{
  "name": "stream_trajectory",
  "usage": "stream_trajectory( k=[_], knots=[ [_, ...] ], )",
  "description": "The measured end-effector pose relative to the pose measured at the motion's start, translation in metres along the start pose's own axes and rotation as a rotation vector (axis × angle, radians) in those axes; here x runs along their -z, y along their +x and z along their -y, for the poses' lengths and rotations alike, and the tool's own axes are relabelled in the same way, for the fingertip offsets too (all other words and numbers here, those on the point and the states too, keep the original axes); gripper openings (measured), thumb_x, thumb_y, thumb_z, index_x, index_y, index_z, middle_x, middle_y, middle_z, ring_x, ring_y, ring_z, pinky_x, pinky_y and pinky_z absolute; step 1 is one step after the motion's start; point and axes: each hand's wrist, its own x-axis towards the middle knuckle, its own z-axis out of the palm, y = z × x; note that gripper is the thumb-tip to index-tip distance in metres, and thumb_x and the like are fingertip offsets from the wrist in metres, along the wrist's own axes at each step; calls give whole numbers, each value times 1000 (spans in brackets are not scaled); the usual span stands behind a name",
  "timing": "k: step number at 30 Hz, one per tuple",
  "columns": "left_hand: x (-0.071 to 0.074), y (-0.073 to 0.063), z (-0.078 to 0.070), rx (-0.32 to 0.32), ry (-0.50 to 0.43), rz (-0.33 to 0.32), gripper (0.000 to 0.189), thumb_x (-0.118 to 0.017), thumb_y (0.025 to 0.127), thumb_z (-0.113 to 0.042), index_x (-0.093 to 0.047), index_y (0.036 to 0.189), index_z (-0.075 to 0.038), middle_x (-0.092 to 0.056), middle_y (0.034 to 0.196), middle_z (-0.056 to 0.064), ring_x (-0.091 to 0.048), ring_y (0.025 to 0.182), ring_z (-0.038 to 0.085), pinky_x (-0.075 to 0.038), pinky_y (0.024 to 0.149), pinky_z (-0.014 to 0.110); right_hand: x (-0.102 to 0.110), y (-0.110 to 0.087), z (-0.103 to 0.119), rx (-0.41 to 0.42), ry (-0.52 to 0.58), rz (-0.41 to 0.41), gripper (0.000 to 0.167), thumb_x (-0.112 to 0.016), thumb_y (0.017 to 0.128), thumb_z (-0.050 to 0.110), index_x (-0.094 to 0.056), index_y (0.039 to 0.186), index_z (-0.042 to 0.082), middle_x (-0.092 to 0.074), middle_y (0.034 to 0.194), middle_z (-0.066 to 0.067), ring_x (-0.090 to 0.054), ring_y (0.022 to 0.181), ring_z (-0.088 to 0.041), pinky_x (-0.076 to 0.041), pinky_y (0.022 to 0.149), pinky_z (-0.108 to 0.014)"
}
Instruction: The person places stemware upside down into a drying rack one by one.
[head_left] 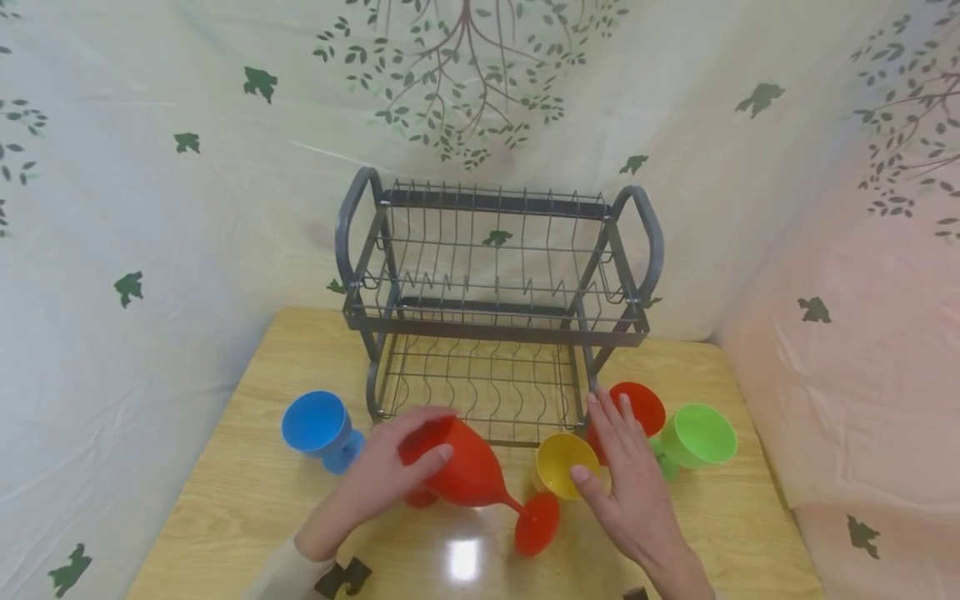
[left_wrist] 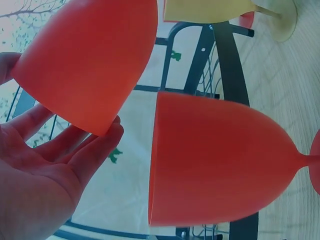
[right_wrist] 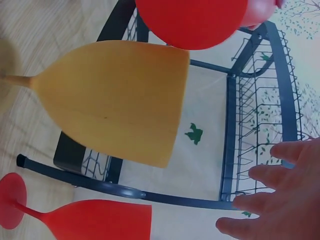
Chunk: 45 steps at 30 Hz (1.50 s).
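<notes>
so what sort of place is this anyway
Probably a small staged tabletop booth rather than a working kitchen: leaf-printed sheeting stands behind and on both sides of a wood-look table, which has a two-tier dish rack on it.

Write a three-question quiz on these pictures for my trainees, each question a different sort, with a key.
1. Which hand grips the tilted red goblet?
2. True or false: in the head view, the green goblet is the rightmost goblet.
3. Fill in the missing word: in the head view, the thumb of the open right hand overlaps the ___ goblet.

Key:
1. The left hand.
2. True.
3. Yellow, as in the yellow goblet.
</notes>
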Motion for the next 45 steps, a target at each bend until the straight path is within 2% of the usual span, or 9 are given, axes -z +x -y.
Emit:
stream_trajectory(
  k=[4, 10, 13, 16, 19, 26, 30, 38, 45],
  knots=[
    [8, -3, 3, 24, -76, -18, 43, -71, 97, -29, -65, 139, -21, -66, 134, 1, -60, 123, 31, -61, 85, 39, 2, 1, 4, 26, 29, -20, 78, -62, 98, 37, -27, 166, 23, -24, 171, -2, -19, 156, -39, -22, 120, -67],
    [17, -6, 10, 3, -221, -33, 43, -65, 100, -27, -62, 141, -12, -64, 138, 12, -61, 124, 37, -62, 86, 33, 2, 1, 8, 49, 106, -48, 71, -52, 104, 49, -29, 165, 23, -24, 171, 1, -18, 158, -31, -20, 122, -64],
    [20, -6, 12, 14, -273, -49, 44, -64, 101, -26, -61, 142, -10, -63, 138, 14, -61, 124, 39, -62, 83, 33, 2, 1, 9, 50, 133, -49, 69, -48, 105, 52, -29, 165, 23, -24, 171, 1, -18, 158, -30, -17, 126, -55],
    [21, -7, 13, 34, -299, -70, 44, -63, 100, -25, -60, 142, -11, -63, 138, 15, -60, 123, 40, -62, 82, 33, 1, 1, 8, 68, 156, -56, 68, -45, 107, 52, -29, 165, 20, -25, 171, -2, -17, 158, -30, -12, 128, -39],
    [21, -7, 13, 43, -310, -97, 45, -62, 100, -24, -60, 143, -10, -63, 138, 15, -59, 124, 42, -62, 81, 34, 1, 2, 7, 90, 177, -62, 67, -40, 108, 51, -29, 165, 17, -25, 171, -5, -17, 158, -30, -8, 127, -29],
    [21, -8, 15, 32, -362, -175, 43, -58, 102, -21, -59, 143, -8, -62, 138, 15, -57, 122, 40, -61, 82, 33, 0, 3, 8, 118, 261, -85, 68, -33, 109, 54, -30, 164, 14, -29, 169, -12, -18, 158, -24, -9, 125, -23],
    [19, -8, 14, 36, -387, -210, 42, -57, 103, -23, -59, 143, -11, -62, 138, 13, -57, 121, 38, -61, 83, 33, -3, 2, 8, 122, 307, -97, 71, -30, 109, 57, -30, 164, 13, -29, 169, -9, -21, 157, -25, -11, 124, -21],
    [13, -9, 9, 60, -453, -268, 42, -55, 105, -24, -57, 144, -11, -61, 138, 12, -58, 121, 37, -61, 83, 32, -11, 1, 13, 28, 445, -87, 77, -32, 105, 66, -30, 165, 18, -30, 169, -4, -26, 155, -18, -23, 117, -17],
    [7, -9, 2, 61, -517, -287, 43, -52, 105, -22, -53, 146, -10, -59, 139, 10, -57, 122, 34, -61, 84, 34, -19, 1, 17, -26, 584, -101, 80, -49, 101, 64, -29, 164, 21, -31, 169, -1, -29, 154, -19, -30, 117, -21]
  ],
)
